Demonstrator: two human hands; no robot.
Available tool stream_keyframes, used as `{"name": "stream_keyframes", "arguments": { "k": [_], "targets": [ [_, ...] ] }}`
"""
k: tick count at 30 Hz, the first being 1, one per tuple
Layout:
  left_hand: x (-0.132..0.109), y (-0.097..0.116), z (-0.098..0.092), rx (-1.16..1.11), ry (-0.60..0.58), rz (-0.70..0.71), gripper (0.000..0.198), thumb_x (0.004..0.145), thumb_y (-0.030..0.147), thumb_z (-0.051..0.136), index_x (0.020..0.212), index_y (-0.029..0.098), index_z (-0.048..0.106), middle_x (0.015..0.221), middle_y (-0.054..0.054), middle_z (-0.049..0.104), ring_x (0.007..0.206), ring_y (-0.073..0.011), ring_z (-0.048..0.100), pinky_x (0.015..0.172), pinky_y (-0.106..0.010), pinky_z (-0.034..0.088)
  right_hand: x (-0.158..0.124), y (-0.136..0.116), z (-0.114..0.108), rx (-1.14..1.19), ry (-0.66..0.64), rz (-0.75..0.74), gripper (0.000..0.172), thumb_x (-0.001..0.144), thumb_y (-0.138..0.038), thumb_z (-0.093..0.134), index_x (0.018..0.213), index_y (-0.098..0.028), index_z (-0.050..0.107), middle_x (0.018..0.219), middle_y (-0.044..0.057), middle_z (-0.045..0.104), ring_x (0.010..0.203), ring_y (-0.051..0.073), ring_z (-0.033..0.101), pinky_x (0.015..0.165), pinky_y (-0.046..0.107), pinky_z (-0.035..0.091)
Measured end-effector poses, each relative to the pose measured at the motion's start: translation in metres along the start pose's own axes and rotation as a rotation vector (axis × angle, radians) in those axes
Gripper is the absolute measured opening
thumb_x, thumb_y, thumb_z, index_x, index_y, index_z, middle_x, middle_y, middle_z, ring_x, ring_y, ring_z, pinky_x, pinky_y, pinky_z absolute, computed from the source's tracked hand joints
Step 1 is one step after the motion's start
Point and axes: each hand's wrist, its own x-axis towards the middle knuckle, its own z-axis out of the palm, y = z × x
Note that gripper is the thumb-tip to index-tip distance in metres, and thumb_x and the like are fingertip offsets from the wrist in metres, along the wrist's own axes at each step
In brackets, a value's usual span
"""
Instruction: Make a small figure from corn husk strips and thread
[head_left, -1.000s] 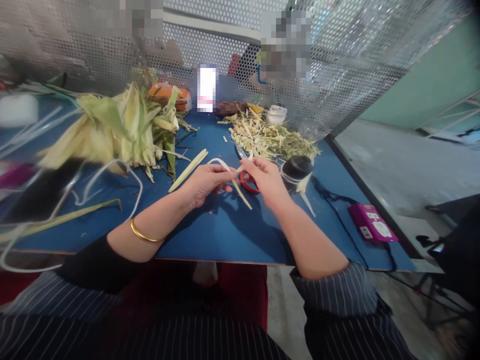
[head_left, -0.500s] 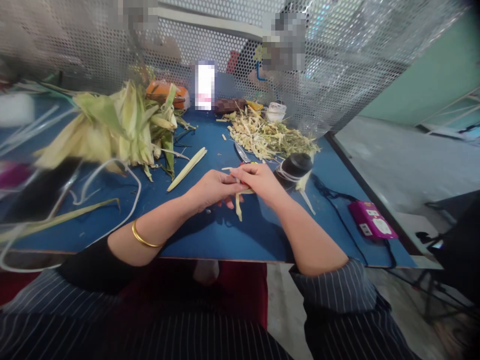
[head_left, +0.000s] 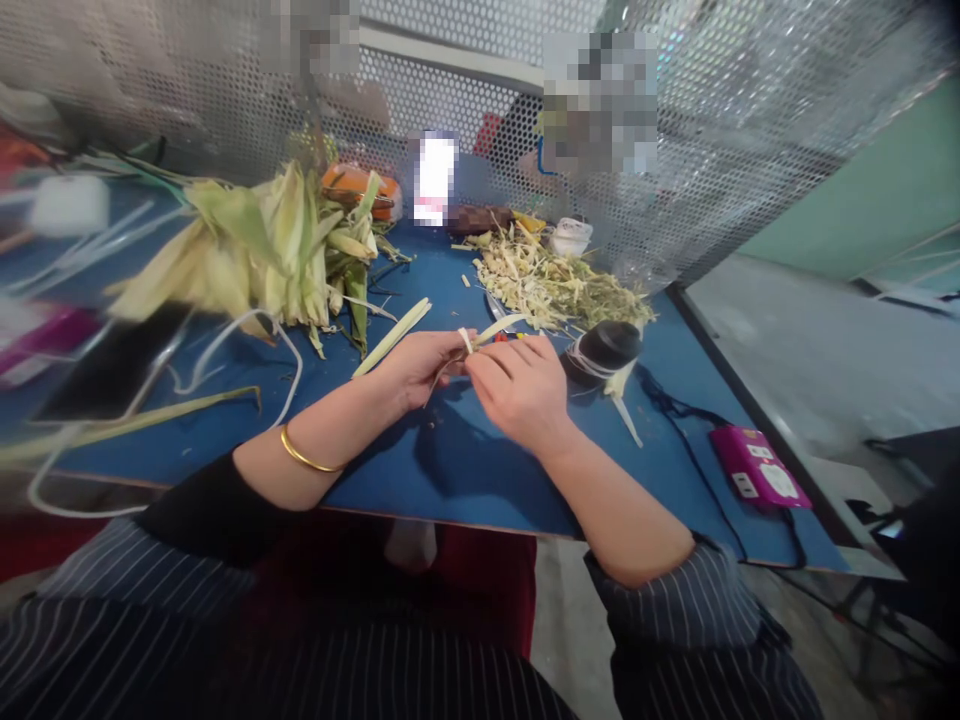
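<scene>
Over the middle of the blue table [head_left: 375, 470], my left hand [head_left: 424, 365] and my right hand [head_left: 521, 385] meet around a pale corn husk strip [head_left: 499, 328]. The fingers of both are closed on it; one end sticks out to the upper right, and a loop of it shows at the left fingertips. Behind my right hand lie scissors [head_left: 495, 308], partly hidden. A black spool wound with pale thread [head_left: 604, 352] stands to the right of that hand. Left of my left hand rests a folded husk piece [head_left: 397, 335].
A heap of corn husks [head_left: 277, 250] covers the back left, and a pile of husk trimmings [head_left: 540, 270] the back right. A bright phone [head_left: 435, 178] stands before the perforated metal screen [head_left: 442, 100]. White cable [head_left: 296, 370], a dark flat device [head_left: 105, 365] and a magenta pack [head_left: 761, 467] lie toward the sides.
My right hand has turned over, its back now facing up. The husk strip, which hung downward, now points up and right. The whole view has shifted slightly.
</scene>
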Motion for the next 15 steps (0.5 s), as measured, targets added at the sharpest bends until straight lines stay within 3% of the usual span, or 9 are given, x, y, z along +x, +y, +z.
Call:
{"name": "stream_keyframes", "arguments": {
  "k": [3, 9, 11, 15],
  "targets": [
    [0.002, 0.000, -0.002, -0.212, 0.007, -0.057, 0.019, 0.079, 0.027, 0.067, 0.066, 0.014, 0.062, 0.056, 0.002, 0.058, 0.043, -0.0032, 0.043, 0.036, -0.017, 0.024, -0.002, -0.002, 0.005, -0.118, 0.014, -0.055, 0.023, 0.093, -0.018, 0.043, 0.098, -0.021, 0.065, 0.094, 0.008, 0.069, 0.081, 0.020, 0.055, 0.078, 0.038, 0.033],
    [0.002, 0.001, -0.003, -0.295, -0.041, -0.068, 0.017, 0.085, 0.022, 0.060, 0.073, 0.012, 0.067, 0.073, -0.005, 0.068, 0.063, -0.0078, 0.060, 0.054, -0.016, 0.045, -0.002, -0.005, 0.011, -0.198, 0.016, -0.184, 0.025, 0.091, -0.014, 0.045, 0.106, -0.013, 0.065, 0.096, 0.012, 0.069, 0.085, 0.022, 0.058, 0.076, 0.037, 0.038],
    [0.003, 0.002, -0.003, -0.330, -0.014, -0.082, 0.018, 0.087, 0.020, 0.057, 0.075, 0.012, 0.068, 0.073, -0.006, 0.069, 0.065, -0.0085, 0.062, 0.054, -0.015, 0.046, -0.002, -0.006, 0.015, -0.113, 0.033, -0.133, 0.023, 0.091, -0.014, 0.047, 0.104, -0.012, 0.066, 0.094, 0.012, 0.070, 0.085, 0.022, 0.061, 0.078, 0.037, 0.041],
    [0.003, 0.005, -0.003, -0.387, 0.059, -0.065, 0.012, 0.086, 0.016, 0.059, 0.081, 0.011, 0.068, 0.072, -0.005, 0.069, 0.062, -0.0072, 0.062, 0.051, -0.013, 0.047, -0.001, -0.004, 0.023, 0.276, 0.064, 0.129, 0.019, 0.093, -0.020, 0.049, 0.098, -0.018, 0.066, 0.096, 0.006, 0.073, 0.087, 0.017, 0.065, 0.082, 0.030, 0.047]
  ]
}}
